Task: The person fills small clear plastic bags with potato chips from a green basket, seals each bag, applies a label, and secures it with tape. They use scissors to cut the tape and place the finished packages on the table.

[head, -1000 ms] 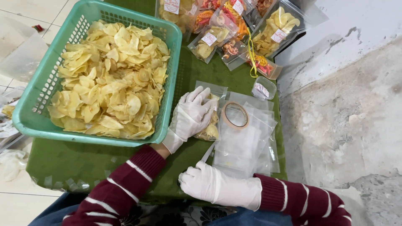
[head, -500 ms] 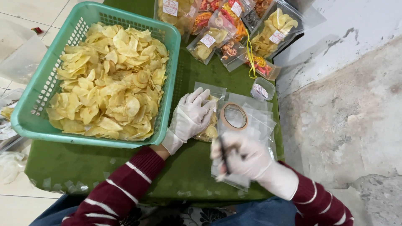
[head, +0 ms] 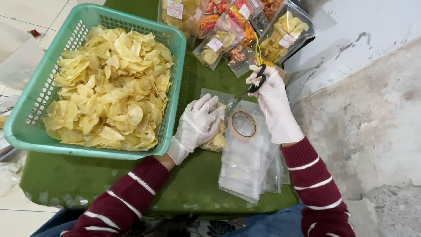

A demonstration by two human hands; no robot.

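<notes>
Both hands wear white gloves. My left hand [head: 199, 123] lies flat on a small clear bag of yellow chips [head: 218, 139] on the green table, beside the basket. My right hand [head: 272, 98] is raised over the table's far right part and grips black-handled scissors [head: 250, 90], blades pointing toward the bag. A roll of clear tape [head: 244, 124] rests on a stack of empty clear bags [head: 250, 169] between the two hands.
A teal plastic basket [head: 26, 127] heaped with yellow chips [head: 109, 96] fills the left side of the green table [head: 96, 186]. Several filled, labelled snack bags [head: 239, 33] lie at the far edge. A rough concrete floor is to the right.
My right hand has lifted from the near edge of the table, passed over the stack of empty bags, and now holds scissors farther away. My left hand has stayed on the chip bag.
</notes>
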